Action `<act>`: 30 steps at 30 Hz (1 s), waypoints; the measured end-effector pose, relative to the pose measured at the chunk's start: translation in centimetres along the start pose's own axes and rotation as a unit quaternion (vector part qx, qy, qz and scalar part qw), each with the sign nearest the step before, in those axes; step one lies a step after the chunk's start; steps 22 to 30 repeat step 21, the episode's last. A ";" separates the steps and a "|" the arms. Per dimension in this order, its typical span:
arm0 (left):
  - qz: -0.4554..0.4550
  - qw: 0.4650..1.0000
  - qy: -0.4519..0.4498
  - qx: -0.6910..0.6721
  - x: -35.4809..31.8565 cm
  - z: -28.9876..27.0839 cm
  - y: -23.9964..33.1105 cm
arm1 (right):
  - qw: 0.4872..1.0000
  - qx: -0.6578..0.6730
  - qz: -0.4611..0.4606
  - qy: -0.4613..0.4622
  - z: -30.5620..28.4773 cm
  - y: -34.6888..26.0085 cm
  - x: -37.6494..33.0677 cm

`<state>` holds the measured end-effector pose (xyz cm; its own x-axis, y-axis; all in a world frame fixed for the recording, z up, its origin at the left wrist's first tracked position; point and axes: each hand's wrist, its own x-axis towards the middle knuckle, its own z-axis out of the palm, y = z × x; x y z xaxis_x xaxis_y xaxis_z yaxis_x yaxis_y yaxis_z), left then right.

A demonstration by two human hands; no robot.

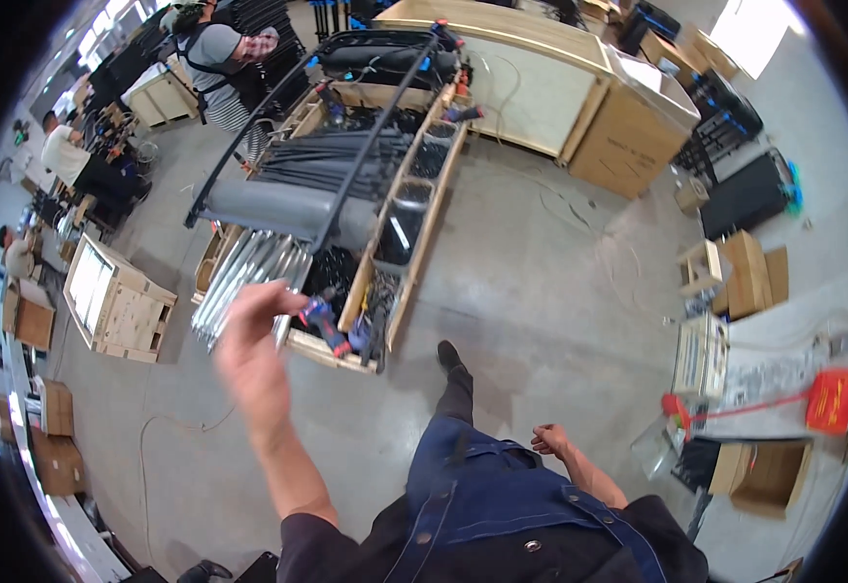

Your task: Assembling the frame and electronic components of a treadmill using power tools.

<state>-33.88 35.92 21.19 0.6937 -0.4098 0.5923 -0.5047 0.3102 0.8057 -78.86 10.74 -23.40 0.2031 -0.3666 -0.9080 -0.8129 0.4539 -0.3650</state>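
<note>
My left hand (257, 335) is raised before the near end of a long wooden parts rack (400, 306). Motion smears it, and its bent fingers do not show clearly whether they hold anything. Just beyond the fingertips, a blue and red cordless power tool (325, 325) rests at the rack's corner. Shiny metal tubes (249, 277) lie to the left of it, partly behind my hand. My right hand (548, 439) hangs low by my side, fingers loosely curled and slightly apart, with nothing seen in it.
Grey rolls (273, 206) and dark tubes (332, 160) fill the rack under a black frame (361, 146). A wooden crate (118, 301) stands left. A person (218, 73) works at the far left. Cartons (633, 131) and a red-headed long-handled tool (832, 400) are right. A hose (147, 457) crosses the floor.
</note>
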 end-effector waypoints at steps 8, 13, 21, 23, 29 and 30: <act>-0.495 0.807 0.319 -0.040 1.0 -3.8 -32.7 | 0.981 -0.094 -0.166 -0.027 -0.7 -33.3 9.2; -0.451 0.763 0.449 -0.109 4.7 -1.2 -36.3 | 0.930 -0.184 -0.307 -0.080 4.1 -59.1 14.3; -0.394 0.708 0.582 -0.066 8.5 0.5 -38.7 | 0.709 -0.392 -0.580 -0.081 21.4 -92.9 20.8; -0.394 0.708 0.582 -0.066 8.5 0.5 -38.7 | 0.709 -0.392 -0.580 -0.081 21.4 -92.9 20.8; -0.394 0.708 0.582 -0.066 8.5 0.5 -38.7 | 0.709 -0.392 -0.580 -0.081 21.4 -92.9 20.8; -0.394 0.708 0.582 -0.066 8.5 0.5 -38.7 | 0.709 -0.392 -0.580 -0.081 21.4 -92.9 20.8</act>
